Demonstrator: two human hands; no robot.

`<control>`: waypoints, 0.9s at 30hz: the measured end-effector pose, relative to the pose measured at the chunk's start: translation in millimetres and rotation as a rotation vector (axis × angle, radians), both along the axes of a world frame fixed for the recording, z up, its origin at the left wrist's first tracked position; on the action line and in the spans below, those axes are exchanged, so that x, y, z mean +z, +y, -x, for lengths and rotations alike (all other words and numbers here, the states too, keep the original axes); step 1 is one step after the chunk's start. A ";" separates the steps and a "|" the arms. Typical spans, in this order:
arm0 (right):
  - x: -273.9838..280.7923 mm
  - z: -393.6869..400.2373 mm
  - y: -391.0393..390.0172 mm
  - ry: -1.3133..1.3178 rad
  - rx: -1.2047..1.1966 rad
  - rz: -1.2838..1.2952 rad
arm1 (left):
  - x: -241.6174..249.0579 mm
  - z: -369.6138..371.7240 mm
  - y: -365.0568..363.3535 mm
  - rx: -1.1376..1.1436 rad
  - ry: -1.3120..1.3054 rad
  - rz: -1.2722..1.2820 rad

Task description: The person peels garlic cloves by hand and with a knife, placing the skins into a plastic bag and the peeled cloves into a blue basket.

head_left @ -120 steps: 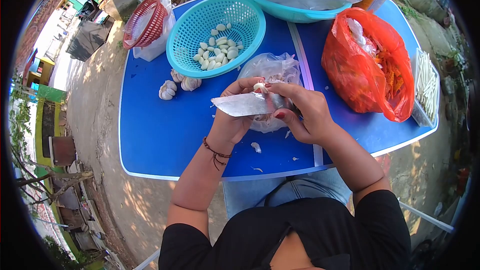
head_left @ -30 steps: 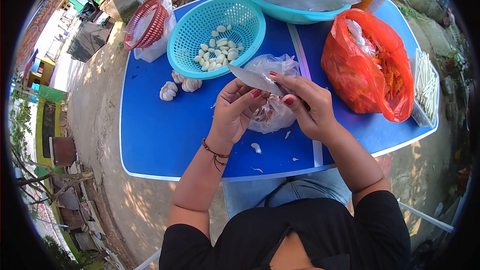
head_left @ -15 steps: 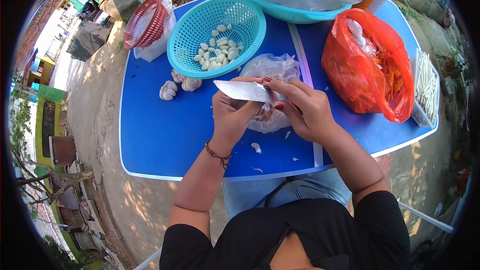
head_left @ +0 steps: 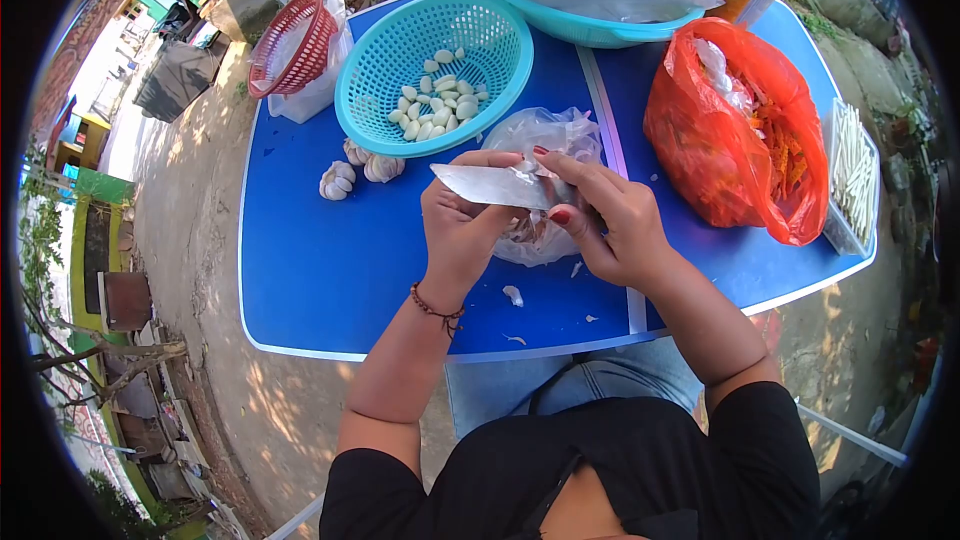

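Observation:
A knife (head_left: 485, 185) lies across both hands, its broad blade pointing left. My right hand (head_left: 615, 225) is closed around its handle end, with index finger and thumb parted near the blade's base. Curled behind and under the blade is my left hand (head_left: 455, 215); its fingertips pinch a small pale garlic clove (head_left: 526, 168), mostly hidden. Below the hands sits a clear plastic bag (head_left: 545, 245) with peelings inside. Whole garlic bulbs (head_left: 337, 181) rest to the left. Peeled cloves (head_left: 440, 110) fill part of a turquoise colander (head_left: 510, 40).
The blue table (head_left: 330, 280) has bits of peel (head_left: 513, 295) near its front edge. At right stand a red plastic bag (head_left: 690, 140) and a box of white sticks (head_left: 850, 170). A red basket (head_left: 300, 40) and a turquoise basin (head_left: 600, 35) with a plastic box stand farther back.
My right index finger and thumb have spread apart and lifted off the clove. The blade has shifted very slightly right; my left hand has hardly moved.

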State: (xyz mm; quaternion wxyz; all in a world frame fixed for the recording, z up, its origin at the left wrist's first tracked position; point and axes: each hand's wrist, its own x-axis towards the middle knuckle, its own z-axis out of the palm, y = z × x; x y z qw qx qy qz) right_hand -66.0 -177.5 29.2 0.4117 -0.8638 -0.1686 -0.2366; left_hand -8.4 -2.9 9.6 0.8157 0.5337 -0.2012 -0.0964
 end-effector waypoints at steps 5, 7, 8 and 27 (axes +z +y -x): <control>-3.1 -2.8 -2.0 0.008 0.018 0.000 | -5.6 1.4 0.7 0.019 -0.020 0.023; -5.8 -4.7 -3.2 0.004 0.018 -0.014 | -7.3 1.3 0.7 0.042 -0.032 0.023; -9.8 -6.1 -3.6 -0.008 0.018 -0.026 | -7.5 0.6 1.2 0.048 -0.046 0.007; -0.8 0.0 -0.8 0.091 0.052 -0.073 | -1.8 0.2 -0.6 0.067 -0.071 0.022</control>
